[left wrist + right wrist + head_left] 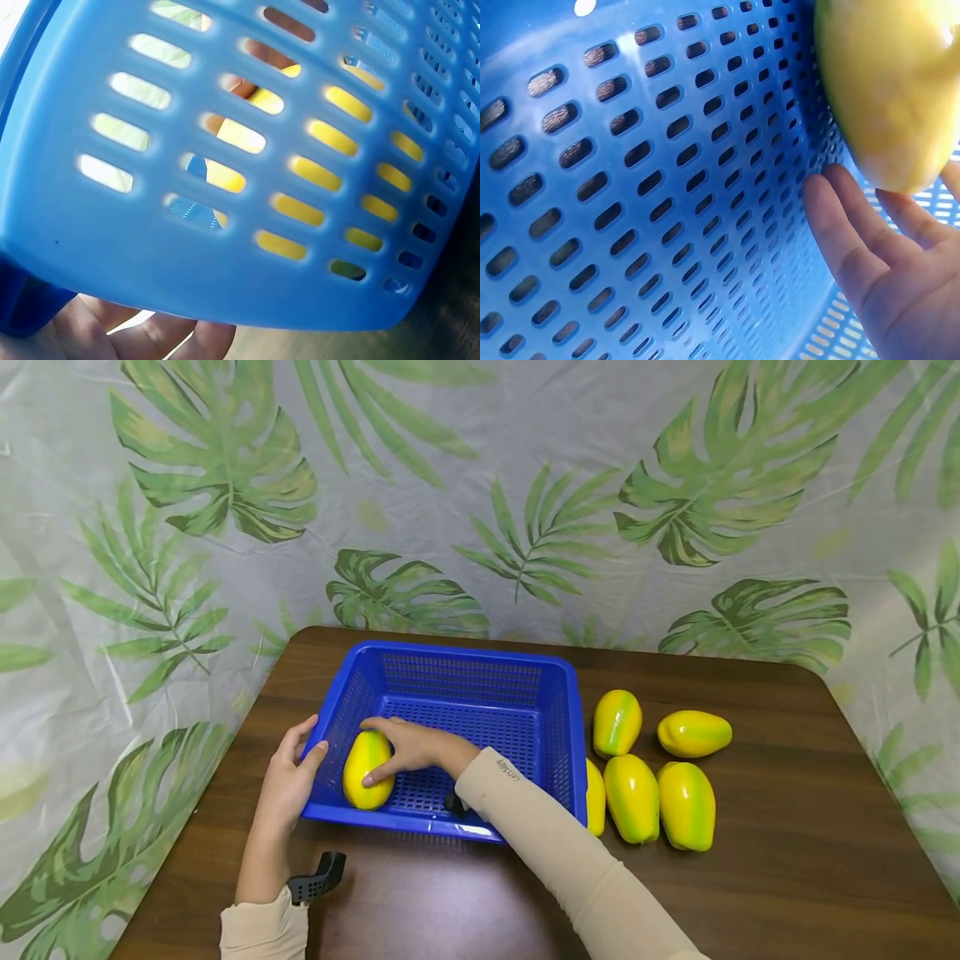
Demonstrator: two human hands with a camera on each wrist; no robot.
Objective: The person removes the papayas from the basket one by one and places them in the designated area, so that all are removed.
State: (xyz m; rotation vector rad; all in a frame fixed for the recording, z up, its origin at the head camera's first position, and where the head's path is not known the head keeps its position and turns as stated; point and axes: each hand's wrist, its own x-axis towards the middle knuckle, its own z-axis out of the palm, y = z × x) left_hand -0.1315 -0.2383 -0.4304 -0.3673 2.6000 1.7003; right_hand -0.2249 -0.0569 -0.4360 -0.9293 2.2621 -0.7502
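A blue perforated plastic basket stands on the table. My left hand holds its left rim, thumb on top; in the left wrist view, curled fingers show by the basket's edge. Inside, at the basket's left end, is a yellow papaya with a green streak. My right hand reaches over the front rim and grips this papaya, thumb on the near side and fingers round the far end. In the right wrist view the papaya is beside the basket wall, with several of my fingers stretched below it.
Several more papayas lie right of the basket, one partly hidden by its right wall. The brown wooden table stands against a leaf-patterned cloth. A black wrist mount sticks out from my left wrist.
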